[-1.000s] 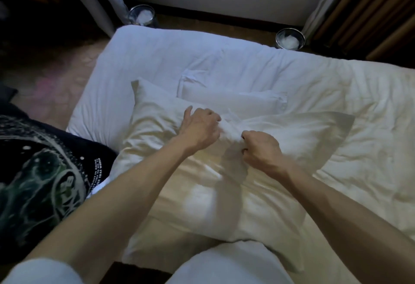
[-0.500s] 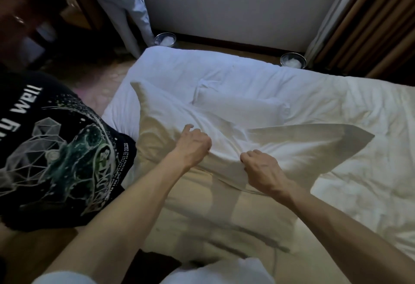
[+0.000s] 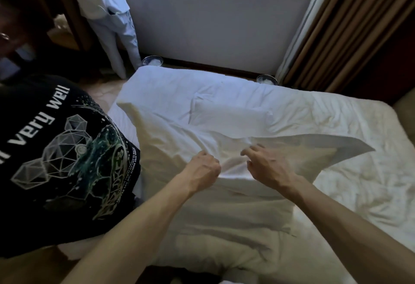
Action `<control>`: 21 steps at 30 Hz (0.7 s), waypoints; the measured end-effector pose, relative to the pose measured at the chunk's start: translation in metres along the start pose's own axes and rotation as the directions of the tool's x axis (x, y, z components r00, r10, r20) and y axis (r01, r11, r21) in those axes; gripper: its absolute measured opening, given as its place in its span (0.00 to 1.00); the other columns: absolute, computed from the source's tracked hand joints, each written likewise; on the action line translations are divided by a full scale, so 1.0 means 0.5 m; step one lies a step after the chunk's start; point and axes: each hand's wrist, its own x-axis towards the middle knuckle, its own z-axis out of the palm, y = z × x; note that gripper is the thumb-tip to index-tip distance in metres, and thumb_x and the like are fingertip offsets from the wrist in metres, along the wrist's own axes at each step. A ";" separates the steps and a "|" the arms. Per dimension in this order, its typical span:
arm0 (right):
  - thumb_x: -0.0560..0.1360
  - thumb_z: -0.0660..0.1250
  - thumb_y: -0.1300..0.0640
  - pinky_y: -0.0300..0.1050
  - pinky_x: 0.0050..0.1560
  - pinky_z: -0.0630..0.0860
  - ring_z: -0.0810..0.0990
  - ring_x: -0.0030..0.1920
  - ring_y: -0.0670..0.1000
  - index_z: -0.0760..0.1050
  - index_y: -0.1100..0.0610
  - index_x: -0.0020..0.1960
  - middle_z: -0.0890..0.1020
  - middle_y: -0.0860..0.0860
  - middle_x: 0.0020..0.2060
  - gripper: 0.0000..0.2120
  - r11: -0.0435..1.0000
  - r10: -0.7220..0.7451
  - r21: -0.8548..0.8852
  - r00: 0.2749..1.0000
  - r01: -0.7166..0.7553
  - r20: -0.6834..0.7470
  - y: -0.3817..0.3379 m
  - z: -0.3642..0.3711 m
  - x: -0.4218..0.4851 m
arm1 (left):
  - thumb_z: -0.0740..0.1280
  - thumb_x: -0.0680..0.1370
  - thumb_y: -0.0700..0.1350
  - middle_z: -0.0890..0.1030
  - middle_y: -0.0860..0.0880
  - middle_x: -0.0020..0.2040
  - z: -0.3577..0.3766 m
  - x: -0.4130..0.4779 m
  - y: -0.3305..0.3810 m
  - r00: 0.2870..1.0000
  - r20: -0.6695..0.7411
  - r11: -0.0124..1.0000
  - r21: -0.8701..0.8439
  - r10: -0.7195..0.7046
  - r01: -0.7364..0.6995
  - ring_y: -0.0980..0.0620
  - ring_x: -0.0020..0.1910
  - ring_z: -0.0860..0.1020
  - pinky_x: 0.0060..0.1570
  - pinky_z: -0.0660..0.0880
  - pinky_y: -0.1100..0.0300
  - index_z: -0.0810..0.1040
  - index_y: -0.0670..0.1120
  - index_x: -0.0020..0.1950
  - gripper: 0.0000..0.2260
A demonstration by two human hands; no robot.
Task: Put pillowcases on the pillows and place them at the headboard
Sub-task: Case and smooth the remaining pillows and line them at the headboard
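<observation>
A large cream pillow [image 3: 224, 214] lies across the near side of the bed, and a white pillowcase [image 3: 170, 135] is drawn partway over its far end. My left hand [image 3: 202, 171] is clenched on a fold of the pillowcase near its middle. My right hand [image 3: 267, 169] pinches the same cloth just to the right, fingers bent. The case's loose far corners stick out at the left [image 3: 125, 105] and at the right [image 3: 350, 146]. A second white pillow [image 3: 231, 115] lies flat on the bed behind them.
The white rumpled bed [image 3: 336, 178] fills the right. A person in a black printed T-shirt [image 3: 56, 153] stands close at the left. Beyond the bed are a wall under a window, brown curtains [image 3: 359, 28], hanging pale clothes [image 3: 107, 14] and two round bins [image 3: 152, 61].
The view has tilted up, showing the window and more of the person at the left. Both hands have pulled the pillowcase toward me, and the right hand's fingers have loosened a little.
</observation>
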 end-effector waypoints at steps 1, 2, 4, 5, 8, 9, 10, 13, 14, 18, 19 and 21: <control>0.72 0.68 0.58 0.45 0.41 0.76 0.81 0.51 0.52 0.79 0.51 0.57 0.84 0.48 0.52 0.14 1.000 -0.006 0.003 0.997 0.006 -0.078 -0.021 -0.018 0.010 | 0.62 0.73 0.38 0.82 0.45 0.45 0.004 -0.016 0.003 1.000 0.001 1.000 0.009 0.023 -0.023 0.43 0.45 0.78 0.54 0.69 0.52 0.82 0.43 0.47 0.09; 0.72 0.68 0.57 0.47 0.46 0.77 0.80 0.54 0.52 0.78 0.51 0.59 0.83 0.48 0.54 0.16 1.000 -0.012 -0.006 0.994 0.012 -0.106 -0.041 -0.035 0.022 | 0.63 0.73 0.38 0.82 0.45 0.45 0.006 -0.029 0.003 0.999 0.001 0.999 0.018 0.044 -0.044 0.43 0.46 0.79 0.54 0.69 0.52 0.82 0.42 0.48 0.09; 0.73 0.68 0.51 0.50 0.56 0.76 0.78 0.60 0.54 0.73 0.51 0.66 0.80 0.49 0.60 0.22 1.000 0.005 -0.029 1.000 -0.005 -0.004 -0.071 -0.056 0.047 | 0.63 0.73 0.37 0.83 0.44 0.45 0.010 -0.051 -0.005 0.998 -0.004 0.998 0.015 0.067 -0.067 0.42 0.46 0.79 0.54 0.70 0.52 0.82 0.41 0.48 0.09; 0.73 0.68 0.47 0.51 0.60 0.74 0.77 0.62 0.54 0.70 0.51 0.69 0.79 0.50 0.63 0.26 0.999 0.040 -0.033 0.995 -0.037 0.094 -0.084 -0.060 0.058 | 0.63 0.73 0.37 0.83 0.44 0.45 0.013 -0.061 -0.009 0.998 -0.005 0.998 -0.006 0.065 -0.065 0.42 0.46 0.80 0.53 0.70 0.52 0.82 0.41 0.47 0.09; 0.70 0.68 0.38 0.52 0.59 0.74 0.77 0.61 0.56 0.65 0.51 0.70 0.78 0.51 0.62 0.33 0.991 0.133 -0.052 0.909 -0.122 0.396 -0.108 -0.052 0.073 | 0.63 0.73 0.39 0.83 0.43 0.46 0.008 -0.089 -0.016 1.000 0.019 0.996 -0.081 0.023 -0.022 0.39 0.46 0.80 0.45 0.73 0.52 0.82 0.42 0.48 0.09; 0.70 0.68 0.38 0.52 0.56 0.73 0.78 0.59 0.57 0.65 0.52 0.69 0.79 0.52 0.60 0.32 0.988 0.156 -0.062 0.875 -0.143 0.458 -0.116 -0.042 0.071 | 0.63 0.73 0.39 0.83 0.43 0.46 0.006 -0.096 -0.015 1.000 0.025 0.996 -0.093 0.017 -0.015 0.39 0.45 0.80 0.44 0.74 0.52 0.82 0.42 0.49 0.09; 0.71 0.68 0.40 0.51 0.53 0.72 0.78 0.56 0.57 0.66 0.52 0.67 0.80 0.52 0.57 0.29 0.985 0.175 -0.077 0.858 -0.157 0.483 -0.122 -0.031 0.065 | 0.64 0.73 0.39 0.83 0.43 0.47 0.004 -0.102 -0.013 0.999 0.026 0.996 -0.092 0.019 -0.017 0.39 0.46 0.80 0.43 0.74 0.53 0.82 0.42 0.49 0.09; 0.73 0.64 0.54 0.50 0.47 0.74 0.79 0.49 0.58 0.72 0.52 0.57 0.81 0.53 0.48 0.13 0.983 0.180 -0.093 0.906 -0.156 0.382 -0.140 -0.009 0.043 | 0.64 0.72 0.39 0.83 0.44 0.47 0.003 -0.115 -0.002 0.999 0.008 0.996 -0.082 0.040 -0.039 0.40 0.47 0.80 0.41 0.68 0.55 0.82 0.42 0.48 0.09; 0.73 0.63 0.58 0.49 0.43 0.74 0.79 0.46 0.58 0.74 0.52 0.52 0.82 0.52 0.45 0.09 0.983 0.178 -0.097 0.926 -0.154 0.334 -0.145 -0.008 0.034 | 0.64 0.72 0.40 0.83 0.44 0.48 0.005 -0.120 0.003 0.999 0.000 0.996 -0.076 0.045 -0.044 0.41 0.48 0.79 0.40 0.65 0.56 0.82 0.42 0.48 0.09; 0.71 0.63 0.61 0.45 0.35 0.69 0.79 0.40 0.56 0.75 0.52 0.43 0.80 0.50 0.39 0.05 0.985 0.151 -0.118 0.953 -0.124 0.262 -0.147 0.003 -0.013 | 0.64 0.71 0.40 0.81 0.45 0.46 0.018 -0.137 0.022 0.996 0.007 0.993 -0.072 0.093 -0.092 0.42 0.48 0.78 0.42 0.61 0.56 0.81 0.42 0.45 0.07; 0.70 0.63 0.61 0.45 0.35 0.68 0.79 0.40 0.56 0.75 0.52 0.43 0.80 0.49 0.38 0.05 0.987 0.134 -0.116 0.958 -0.108 0.253 -0.144 0.007 -0.024 | 0.65 0.70 0.40 0.81 0.45 0.44 0.019 -0.140 0.025 0.992 0.006 0.991 -0.053 0.124 -0.124 0.43 0.46 0.78 0.41 0.62 0.56 0.80 0.42 0.43 0.06; 0.69 0.65 0.61 0.45 0.35 0.64 0.78 0.39 0.56 0.74 0.51 0.41 0.79 0.49 0.37 0.06 0.988 0.105 -0.133 0.969 -0.076 0.225 -0.141 0.012 -0.046 | 0.67 0.67 0.41 0.79 0.47 0.38 0.028 -0.141 0.026 0.975 -0.076 0.977 0.024 0.211 -0.210 0.44 0.41 0.78 0.40 0.67 0.56 0.79 0.44 0.38 0.03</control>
